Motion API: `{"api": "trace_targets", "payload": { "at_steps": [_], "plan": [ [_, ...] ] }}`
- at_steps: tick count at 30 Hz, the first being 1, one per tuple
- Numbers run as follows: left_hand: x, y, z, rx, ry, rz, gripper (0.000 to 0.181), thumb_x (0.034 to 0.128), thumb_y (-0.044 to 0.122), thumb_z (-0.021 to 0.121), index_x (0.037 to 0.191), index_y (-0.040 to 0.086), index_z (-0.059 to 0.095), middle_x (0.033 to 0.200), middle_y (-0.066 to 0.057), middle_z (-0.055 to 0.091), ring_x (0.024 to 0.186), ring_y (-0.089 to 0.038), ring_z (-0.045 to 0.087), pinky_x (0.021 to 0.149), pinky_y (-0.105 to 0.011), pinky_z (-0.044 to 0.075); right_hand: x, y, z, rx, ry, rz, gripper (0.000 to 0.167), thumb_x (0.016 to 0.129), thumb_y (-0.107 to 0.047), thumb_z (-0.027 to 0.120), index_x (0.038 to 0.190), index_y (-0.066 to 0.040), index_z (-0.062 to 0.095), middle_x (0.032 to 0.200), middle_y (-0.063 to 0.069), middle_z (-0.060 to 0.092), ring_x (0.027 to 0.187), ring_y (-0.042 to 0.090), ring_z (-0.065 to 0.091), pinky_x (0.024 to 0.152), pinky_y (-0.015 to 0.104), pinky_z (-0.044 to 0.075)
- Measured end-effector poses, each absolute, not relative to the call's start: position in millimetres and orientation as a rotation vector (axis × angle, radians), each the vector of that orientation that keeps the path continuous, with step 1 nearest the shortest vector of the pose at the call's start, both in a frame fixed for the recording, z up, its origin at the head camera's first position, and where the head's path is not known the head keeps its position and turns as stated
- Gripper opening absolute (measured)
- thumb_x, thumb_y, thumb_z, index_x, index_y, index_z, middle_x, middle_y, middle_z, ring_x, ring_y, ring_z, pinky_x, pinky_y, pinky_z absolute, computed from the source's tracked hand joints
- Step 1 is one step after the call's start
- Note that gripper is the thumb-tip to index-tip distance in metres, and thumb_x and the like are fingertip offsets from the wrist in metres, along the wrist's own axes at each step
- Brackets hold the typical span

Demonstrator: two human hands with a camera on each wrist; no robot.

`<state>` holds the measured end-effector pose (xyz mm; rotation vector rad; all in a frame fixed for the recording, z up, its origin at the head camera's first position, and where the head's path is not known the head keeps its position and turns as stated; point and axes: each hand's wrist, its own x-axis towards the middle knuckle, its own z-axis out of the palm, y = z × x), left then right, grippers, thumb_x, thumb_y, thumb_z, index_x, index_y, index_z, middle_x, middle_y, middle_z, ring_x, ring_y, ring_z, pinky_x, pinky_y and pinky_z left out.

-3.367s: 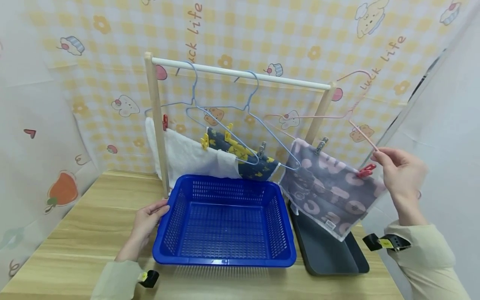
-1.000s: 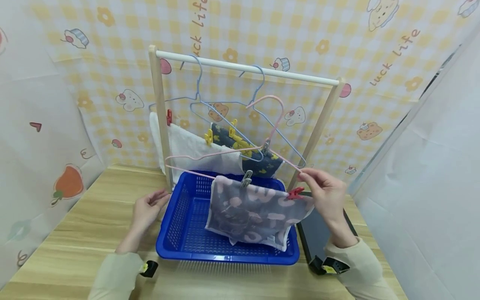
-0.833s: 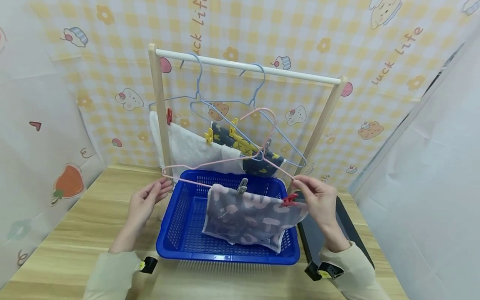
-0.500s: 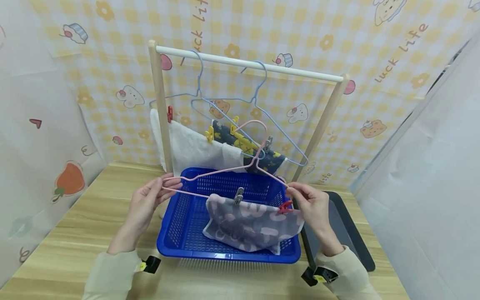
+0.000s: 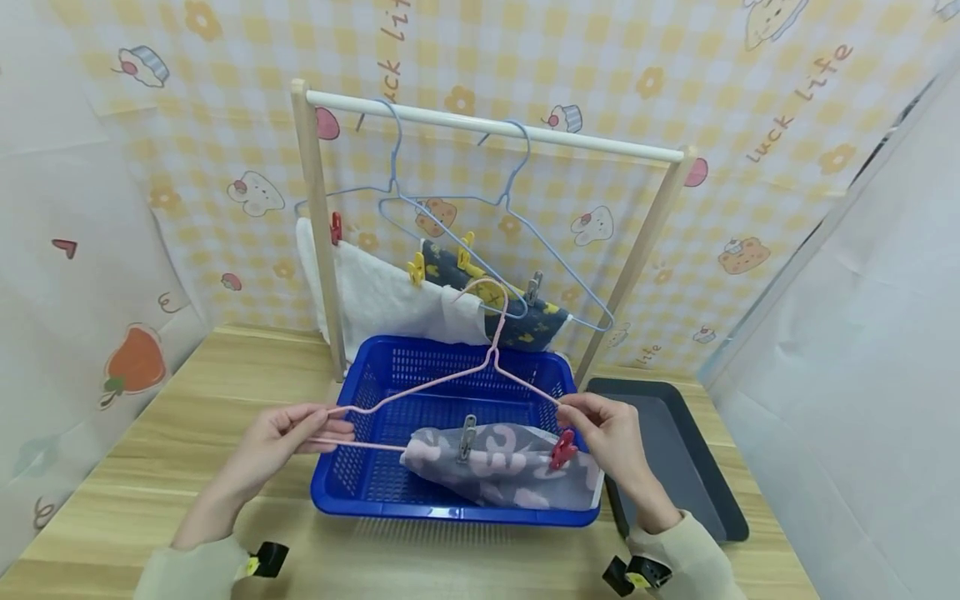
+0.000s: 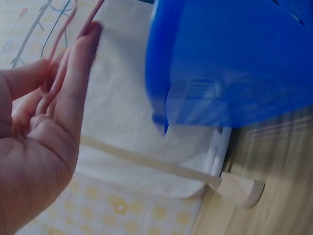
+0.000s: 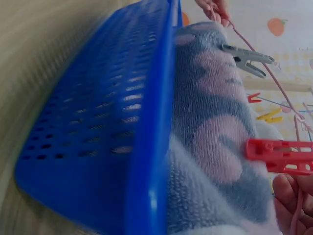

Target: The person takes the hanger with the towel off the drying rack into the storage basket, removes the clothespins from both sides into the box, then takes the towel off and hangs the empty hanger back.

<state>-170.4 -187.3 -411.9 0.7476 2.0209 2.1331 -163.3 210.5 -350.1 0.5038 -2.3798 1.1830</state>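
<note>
A pink wire hanger (image 5: 495,352) is held tilted over the blue plastic basket (image 5: 450,511). My left hand (image 5: 281,437) pinches its left end between thumb and fingers, the fingers partly straight. With thumb and fingertips my right hand (image 5: 611,433) grips the hanger's right shoulder. From the lower bar hangs a grey towel with pink patterns (image 5: 517,462), fastened by a grey clothespin (image 5: 467,439) and a red clothespin (image 7: 279,155). The towel lies folded over within the basket's opening, near its front rim. Its underside is hidden in the head view.
Behind the basket stands a wooden rack with a white rail (image 5: 585,144). Two blue hangers (image 5: 517,171) carry a white towel (image 5: 382,287) and a dark yellow-patterned towel (image 5: 536,321). A dark grey tray (image 5: 678,458) lies to the right.
My right hand has carried the hanger and towel left from the tray side and lowered them over the basket. The left hand has left the basket rim and taken the hanger's left end.
</note>
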Motion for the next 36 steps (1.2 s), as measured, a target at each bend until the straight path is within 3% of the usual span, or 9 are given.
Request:
{"api": "trace_targets", "payload": {
  "at_steps": [4,10,13,19,24,29,36],
  "plan": [
    [-161.2,-196.1,-411.2,0.751,1.948,2.015,0.033,0.1019,0.005,0.035,0.114,0.016,0.064,0.103,-0.008,0.07,0.094,-0.018,0.067,0.078,-0.035,0.056,-165.4,218.1,-368.1,0.56,-2.401,1.185,0.009,0.08,0.005,0.07,0.081,-0.004,0.071,0.062,0.002,0.067,0.048,0.009,0.058,0.033,0.016,0.029],
    [-154.3,-201.7,-412.9,0.696,1.838,1.959,0.03,0.1023,0.006,0.036,0.118,0.008,0.061,0.104,-0.011,0.069,0.095,-0.02,0.067,0.079,-0.037,0.055,-164.0,223.8,-381.4,0.684,-2.433,1.169,0.01,0.08,0.003,0.07,0.082,-0.007,0.072,0.062,-0.002,0.066,0.043,0.003,0.047,0.034,0.014,0.033],
    [-152.7,-203.5,-413.7,0.641,1.785,1.958,0.03,0.1023,0.008,0.036,0.117,0.01,0.063,0.103,-0.012,0.069,0.094,-0.02,0.067,0.079,-0.035,0.055,-165.4,226.4,-386.7,0.722,-2.478,1.165,0.01,0.081,0.001,0.07,0.081,-0.009,0.072,0.062,-0.005,0.066,0.046,0.001,0.051,0.037,0.014,0.038],
    [-154.6,-201.7,-414.2,0.533,1.731,1.969,0.03,0.1023,0.009,0.037,0.118,-0.004,0.06,0.1,-0.01,0.07,0.093,-0.018,0.068,0.077,-0.03,0.056,-170.5,227.4,-390.7,0.697,-2.609,1.116,0.01,0.082,0.001,0.069,0.08,-0.008,0.072,0.063,-0.005,0.065,0.05,0.0,0.053,0.039,0.018,0.043],
    [-159.9,-196.1,-414.0,0.46,1.7,1.996,0.029,0.1022,0.009,0.037,0.11,0.004,0.064,0.097,-0.009,0.071,0.09,-0.017,0.068,0.077,-0.028,0.056,-177.5,228.0,-392.3,0.639,-2.694,1.126,0.009,0.083,0.001,0.067,0.082,-0.006,0.072,0.066,0.002,0.068,0.053,0.001,0.056,0.041,0.02,0.044],
    [-165.2,-189.5,-412.7,0.382,1.754,2.014,0.027,0.1021,0.011,0.038,0.108,0.0,0.062,0.094,-0.007,0.071,0.087,-0.017,0.069,0.076,-0.027,0.056,-185.6,229.1,-389.8,0.623,-2.717,1.176,0.007,0.085,0.0,0.065,0.086,-0.002,0.072,0.068,0.005,0.068,0.054,0.004,0.059,0.043,0.02,0.047],
    [-170.6,-181.9,-412.9,0.293,1.794,2.049,0.025,0.1021,0.012,0.039,0.103,0.004,0.062,0.094,-0.005,0.07,0.086,-0.013,0.068,0.077,-0.025,0.056,-194.7,233.2,-390.8,0.53,-2.629,1.158,0.008,0.086,-0.003,0.066,0.092,-0.003,0.072,0.077,0.005,0.07,0.054,0.004,0.054,0.045,0.019,0.043]
  ]
}}
